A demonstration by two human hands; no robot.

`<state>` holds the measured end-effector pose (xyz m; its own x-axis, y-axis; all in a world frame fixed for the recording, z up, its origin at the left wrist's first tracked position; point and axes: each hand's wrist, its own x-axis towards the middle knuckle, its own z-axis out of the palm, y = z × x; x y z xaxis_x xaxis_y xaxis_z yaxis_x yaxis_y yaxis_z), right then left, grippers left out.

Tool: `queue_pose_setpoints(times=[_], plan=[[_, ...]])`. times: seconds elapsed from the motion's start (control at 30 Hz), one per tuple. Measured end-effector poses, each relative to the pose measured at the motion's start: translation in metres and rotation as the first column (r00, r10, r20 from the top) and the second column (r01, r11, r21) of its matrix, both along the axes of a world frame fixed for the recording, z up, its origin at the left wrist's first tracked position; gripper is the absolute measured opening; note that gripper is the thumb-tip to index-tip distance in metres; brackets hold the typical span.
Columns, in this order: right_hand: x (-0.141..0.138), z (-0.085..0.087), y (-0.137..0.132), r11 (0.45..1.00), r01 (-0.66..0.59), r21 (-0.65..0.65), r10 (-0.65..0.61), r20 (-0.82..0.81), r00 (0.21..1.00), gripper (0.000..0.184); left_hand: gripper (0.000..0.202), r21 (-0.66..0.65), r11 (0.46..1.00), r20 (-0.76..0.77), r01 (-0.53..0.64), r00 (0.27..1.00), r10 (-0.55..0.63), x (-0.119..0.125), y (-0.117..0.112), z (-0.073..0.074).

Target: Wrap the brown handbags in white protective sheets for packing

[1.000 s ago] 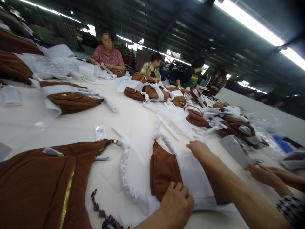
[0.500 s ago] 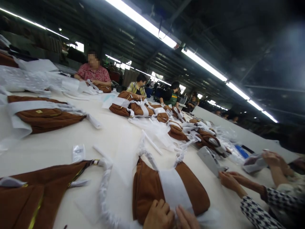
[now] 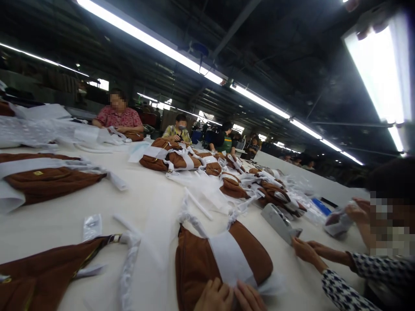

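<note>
A brown handbag [image 3: 194, 263] lies in front of me on the table, a white wrapping strip [image 3: 231, 255] running across its middle. Its strap [image 3: 193, 218] is covered in crinkled white wrap. At the bag's lower edge my left hand [image 3: 214, 296] curls its fingers over the brown fabric, beside the strip. My right hand [image 3: 249, 296] has its fingers close together on the strip's lower end, and its thumb is hidden. The bottom of the picture cuts off both hands.
Another brown bag [image 3: 42, 272] lies at near left, with a small clear packet [image 3: 92, 226] behind it. Several wrapped bags [image 3: 186, 160] are piled mid-table. At right, a co-worker's hands [image 3: 306, 250] hold a grey sheet [image 3: 279, 222]. Other people sit across the table.
The view has tilted up and shifted right, so table things appear further left and mostly lower. My hands stay at the bag's lower edge, the right one resting on the strip's end.
</note>
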<state>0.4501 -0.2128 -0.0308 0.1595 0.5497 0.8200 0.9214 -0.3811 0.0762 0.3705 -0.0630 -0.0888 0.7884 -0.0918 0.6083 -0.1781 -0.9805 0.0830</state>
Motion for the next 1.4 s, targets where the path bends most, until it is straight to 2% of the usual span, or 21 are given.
queue_pose_setpoints(times=[0.07, 0.1, 0.2, 0.27, 0.33, 0.47, 0.57, 0.67, 0.8, 0.9, 1.0, 1.07, 1.2, 1.4], plan=[[-0.009, -0.024, -0.002, 0.996, -0.023, -0.082, 0.024, 0.019, 1.000, 0.036, 0.009, -0.029, 0.998, -0.178, 0.060, 0.982, -0.064, -0.005, 0.004, 0.026], [-0.011, -0.031, -0.005, 0.992, -0.018, -0.126, 0.020, 0.011, 1.000, 0.038, 0.012, -0.058, 0.992, -0.268, 0.112, 0.955, -0.124, -0.008, 0.010, 0.040], [-0.015, -0.035, -0.011, 0.976, 0.025, -0.218, -0.048, -0.101, 0.994, 0.039, 0.027, -0.125, 0.958, -0.451, 0.260, 0.845, -0.288, -0.015, 0.031, 0.074], [-0.019, -0.030, -0.013, 0.975, 0.023, -0.222, -0.065, -0.184, 0.981, 0.036, 0.040, -0.160, 0.920, -0.501, 0.356, 0.774, -0.387, -0.014, 0.041, 0.083], [-0.027, -0.026, -0.012, 0.982, 0.047, -0.182, -0.092, -0.248, 0.965, 0.034, 0.046, -0.194, 0.914, -0.494, 0.355, 0.770, -0.404, -0.013, 0.042, 0.081], [-0.063, -0.026, -0.006, 0.980, 0.188, -0.064, -0.198, -0.411, 0.890, 0.029, 0.039, -0.201, 0.945, -0.430, 0.258, 0.843, -0.322, -0.018, 0.030, 0.068], [-0.090, -0.033, 0.006, 0.985, 0.147, -0.094, -0.174, -0.548, 0.818, 0.028, 0.034, -0.168, 0.952, -0.408, 0.255, 0.861, -0.303, -0.020, 0.025, 0.062], [-0.104, -0.040, 0.022, 0.983, 0.162, -0.091, -0.184, -0.597, 0.781, 0.033, 0.034, -0.156, 0.945, -0.414, 0.288, 0.849, -0.328, -0.019, 0.028, 0.063], [-0.107, -0.043, 0.033, 0.978, 0.200, -0.064, -0.190, -0.671, 0.717, 0.037, 0.046, -0.138, 0.937, -0.433, 0.322, 0.831, -0.349, -0.023, 0.033, 0.066], [-0.103, -0.039, 0.029, 0.986, 0.168, -0.020, -0.118, -0.789, 0.603, 0.039, 0.061, -0.095, 0.955, -0.424, 0.282, 0.856, -0.295, -0.030, 0.029, 0.064], [-0.098, -0.032, 0.019, 0.994, 0.105, 0.020, -0.032, -0.882, 0.469, 0.038, 0.047, -0.025, 0.976, -0.411, 0.218, 0.887, -0.208, -0.034, 0.024, 0.059], [-0.096, -0.028, 0.011, 0.993, 0.103, 0.056, 0.008, -0.909, 0.416, 0.035, 0.041, 0.003, 0.982, -0.395, 0.187, 0.903, -0.170, -0.035, 0.022, 0.055], [-0.100, -0.024, -0.010, 0.977, 0.195, 0.080, -0.007, -0.912, 0.410, 0.028, 0.043, 0.022, 0.985, -0.372, 0.170, 0.916, -0.149, -0.035, 0.020, 0.054], [-0.113, -0.029, -0.027, 0.971, 0.240, 0.009, -0.119, -0.850, 0.513, 0.028, 0.041, 0.024, 0.986, -0.364, 0.163, 0.920, -0.143, -0.039, 0.020, 0.057]])
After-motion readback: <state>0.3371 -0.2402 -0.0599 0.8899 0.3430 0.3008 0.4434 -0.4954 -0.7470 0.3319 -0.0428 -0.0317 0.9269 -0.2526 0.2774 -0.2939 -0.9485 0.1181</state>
